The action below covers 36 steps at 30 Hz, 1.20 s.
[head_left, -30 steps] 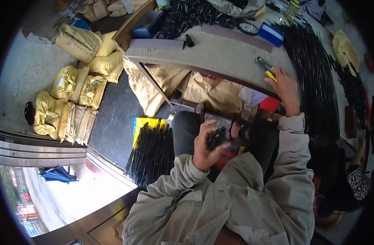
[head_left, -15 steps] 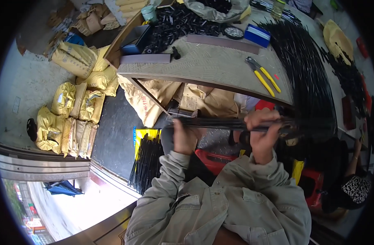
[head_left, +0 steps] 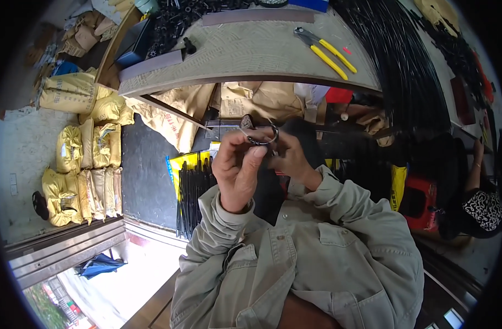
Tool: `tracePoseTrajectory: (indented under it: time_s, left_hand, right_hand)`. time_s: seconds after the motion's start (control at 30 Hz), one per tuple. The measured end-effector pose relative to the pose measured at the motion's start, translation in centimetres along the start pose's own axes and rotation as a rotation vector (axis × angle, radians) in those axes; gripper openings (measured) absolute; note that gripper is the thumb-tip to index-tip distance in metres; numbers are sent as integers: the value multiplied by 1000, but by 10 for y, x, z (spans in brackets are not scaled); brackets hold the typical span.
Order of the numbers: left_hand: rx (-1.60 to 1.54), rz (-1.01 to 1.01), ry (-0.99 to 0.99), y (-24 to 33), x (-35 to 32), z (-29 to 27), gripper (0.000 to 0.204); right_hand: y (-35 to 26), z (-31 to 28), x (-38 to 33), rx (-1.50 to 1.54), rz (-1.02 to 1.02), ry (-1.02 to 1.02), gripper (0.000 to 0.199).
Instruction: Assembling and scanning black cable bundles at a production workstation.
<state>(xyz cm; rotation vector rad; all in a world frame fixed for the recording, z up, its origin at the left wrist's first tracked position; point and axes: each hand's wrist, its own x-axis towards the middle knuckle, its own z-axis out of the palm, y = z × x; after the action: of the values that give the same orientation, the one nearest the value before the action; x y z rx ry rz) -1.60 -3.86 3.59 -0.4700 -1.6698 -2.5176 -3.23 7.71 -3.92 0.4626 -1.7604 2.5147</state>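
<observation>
Both hands are raised close together in front of my chest, below the table's front edge. My left hand (head_left: 237,167) pinches a small dark ring-shaped loop (head_left: 262,137) between thumb and fingertips. My right hand (head_left: 292,159) touches the same loop from the right, its fingers closed on it. A thin black strand runs from the loop toward the right. Grey-green jacket sleeves cover both forearms.
A work table (head_left: 245,55) lies ahead with yellow-handled pliers (head_left: 325,49), small black parts (head_left: 179,22) and a big sheaf of black rods (head_left: 399,60). Yellow sacks (head_left: 81,159) are stacked at the left. More black rods stand in a yellow box (head_left: 193,186). Another person (head_left: 481,203) sits at the right.
Earlier my hands were spread apart along a long bundle of black rods held level. Now they have come together, nearer the camera, around the small loop.
</observation>
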Motion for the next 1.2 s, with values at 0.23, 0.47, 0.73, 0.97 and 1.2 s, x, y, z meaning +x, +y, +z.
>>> tracePoseTrajectory:
  time_s: [0.23,0.47,0.73,0.97,1.2]
  left_hand:
    - [389,201,207,3,-1,7,19]
    - [-249,-156,-149,27,18,-20,22]
    - [-407,-148,-400,13,28,-82,17]
    - [-348,-225,-18,15,32,-84,21]
    - [-385,-298,-49,19,37,-90,23]
  right_hand:
    - [-58,7,29,-354,-285,44,24]
    - [-97,7,40,-334,-159,-286,22]
    - [-115,24,127,-426,209,-1050,17]
    - [13,50,315,-886,-240,-464,13]
    - [56,93,351,-1528,-493,-362,13]
